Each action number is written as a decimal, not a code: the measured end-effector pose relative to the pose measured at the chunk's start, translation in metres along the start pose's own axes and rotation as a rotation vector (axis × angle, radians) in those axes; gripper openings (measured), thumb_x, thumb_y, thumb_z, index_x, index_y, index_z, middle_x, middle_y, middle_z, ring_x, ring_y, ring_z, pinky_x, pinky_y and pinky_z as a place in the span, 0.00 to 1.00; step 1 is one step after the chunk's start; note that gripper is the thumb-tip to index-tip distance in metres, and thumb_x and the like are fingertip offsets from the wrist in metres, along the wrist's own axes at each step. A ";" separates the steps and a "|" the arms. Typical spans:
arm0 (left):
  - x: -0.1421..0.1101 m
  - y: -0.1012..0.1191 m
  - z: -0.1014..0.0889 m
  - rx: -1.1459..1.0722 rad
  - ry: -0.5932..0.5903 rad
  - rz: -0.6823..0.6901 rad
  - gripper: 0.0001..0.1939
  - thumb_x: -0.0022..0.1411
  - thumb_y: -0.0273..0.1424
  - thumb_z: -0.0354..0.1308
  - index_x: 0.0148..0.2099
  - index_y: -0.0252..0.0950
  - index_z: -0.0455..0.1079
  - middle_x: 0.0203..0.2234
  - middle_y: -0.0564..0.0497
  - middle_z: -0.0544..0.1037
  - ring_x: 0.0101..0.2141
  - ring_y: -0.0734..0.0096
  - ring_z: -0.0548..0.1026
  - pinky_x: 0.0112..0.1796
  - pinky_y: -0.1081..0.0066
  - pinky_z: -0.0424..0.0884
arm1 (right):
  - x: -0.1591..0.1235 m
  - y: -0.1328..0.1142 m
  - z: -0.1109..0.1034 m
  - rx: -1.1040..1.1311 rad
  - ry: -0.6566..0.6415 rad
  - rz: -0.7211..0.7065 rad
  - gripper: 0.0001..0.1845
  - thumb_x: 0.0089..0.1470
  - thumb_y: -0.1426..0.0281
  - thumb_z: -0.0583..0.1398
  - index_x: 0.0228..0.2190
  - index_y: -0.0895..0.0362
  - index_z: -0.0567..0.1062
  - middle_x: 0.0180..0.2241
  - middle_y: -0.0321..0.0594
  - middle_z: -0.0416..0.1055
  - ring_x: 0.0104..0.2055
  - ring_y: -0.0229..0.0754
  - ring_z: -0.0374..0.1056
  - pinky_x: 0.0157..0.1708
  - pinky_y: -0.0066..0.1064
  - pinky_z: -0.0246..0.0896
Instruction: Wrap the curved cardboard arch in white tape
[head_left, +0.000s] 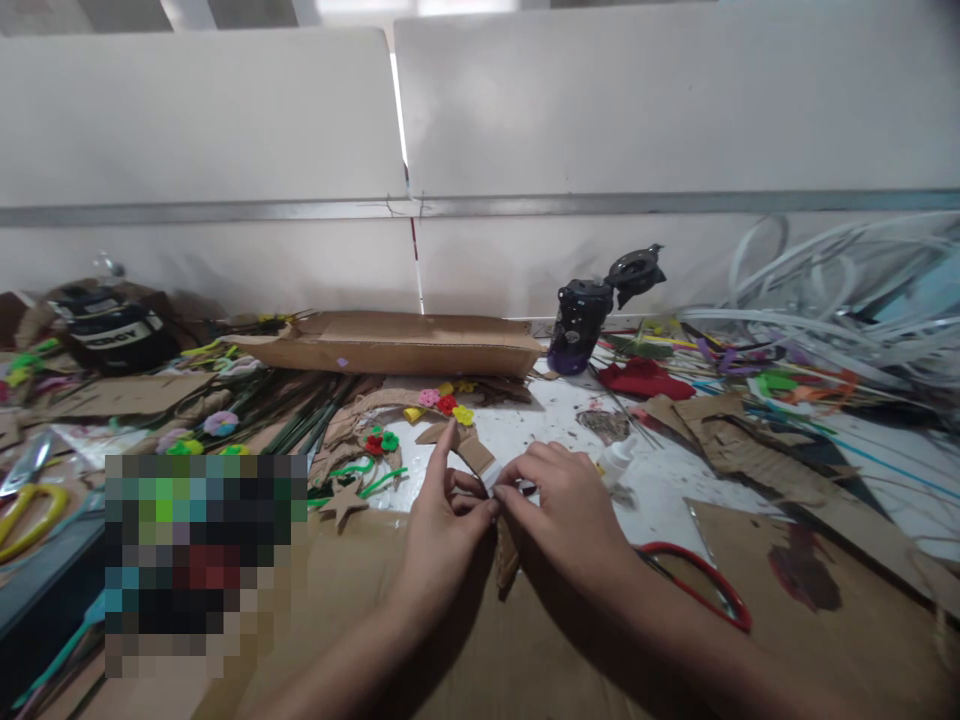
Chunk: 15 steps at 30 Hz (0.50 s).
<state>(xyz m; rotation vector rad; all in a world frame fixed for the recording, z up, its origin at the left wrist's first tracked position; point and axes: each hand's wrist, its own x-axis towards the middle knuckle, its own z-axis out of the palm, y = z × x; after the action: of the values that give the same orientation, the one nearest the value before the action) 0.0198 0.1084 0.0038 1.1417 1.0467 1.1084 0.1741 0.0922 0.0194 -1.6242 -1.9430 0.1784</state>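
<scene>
My left hand (pixel 442 500) pinches a cut cardboard piece (pixel 508 560) between thumb and bent fingers, its index finger pointing up and away. Close against it, the thumb and fingertips of my right hand (pixel 559 500) press on the same piece where a small white strip (pixel 492 474) shows. What exactly lies between the fingertips is hidden. The pointed lower end of the cardboard hangs below my hands. Beyond my left index finger lie small pink, red and yellow flowers (pixel 447 404). A cardboard star (pixel 344 503) is left of that hand, and a white glue bottle (pixel 618 460) stands beyond the right.
Red-handled scissors (pixel 727 590) lie by my right forearm on a cardboard sheet (pixel 750 540). A long cardboard tray (pixel 390 355) and a dark cup with its lid flipped up (pixel 577 325) stand at the back. Yellow-handled scissors (pixel 34 520) are far left; clear tubing (pixel 795 280) piles up right.
</scene>
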 end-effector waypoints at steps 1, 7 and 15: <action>0.000 -0.001 0.000 -0.004 0.000 0.000 0.52 0.52 0.24 0.66 0.76 0.43 0.50 0.29 0.56 0.72 0.31 0.71 0.73 0.37 0.70 0.68 | 0.000 0.000 0.000 0.002 0.001 0.002 0.09 0.59 0.77 0.65 0.28 0.53 0.79 0.31 0.36 0.77 0.40 0.48 0.69 0.42 0.39 0.52; 0.000 -0.005 -0.001 -0.019 -0.006 -0.006 0.52 0.53 0.24 0.66 0.76 0.43 0.49 0.30 0.56 0.73 0.30 0.71 0.72 0.37 0.69 0.68 | 0.000 -0.002 -0.001 -0.001 -0.005 0.015 0.09 0.58 0.77 0.65 0.28 0.54 0.79 0.32 0.38 0.77 0.39 0.48 0.69 0.41 0.38 0.51; 0.000 -0.007 -0.001 -0.044 -0.019 -0.003 0.52 0.53 0.27 0.67 0.76 0.44 0.48 0.30 0.57 0.72 0.30 0.72 0.72 0.36 0.70 0.67 | 0.000 -0.002 0.000 0.001 0.005 0.009 0.09 0.59 0.77 0.64 0.28 0.54 0.79 0.31 0.36 0.76 0.39 0.47 0.68 0.41 0.38 0.51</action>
<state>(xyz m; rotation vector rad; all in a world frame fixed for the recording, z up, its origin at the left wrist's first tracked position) 0.0198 0.1082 -0.0034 1.1133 1.0045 1.1113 0.1728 0.0914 0.0201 -1.6312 -1.9322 0.1792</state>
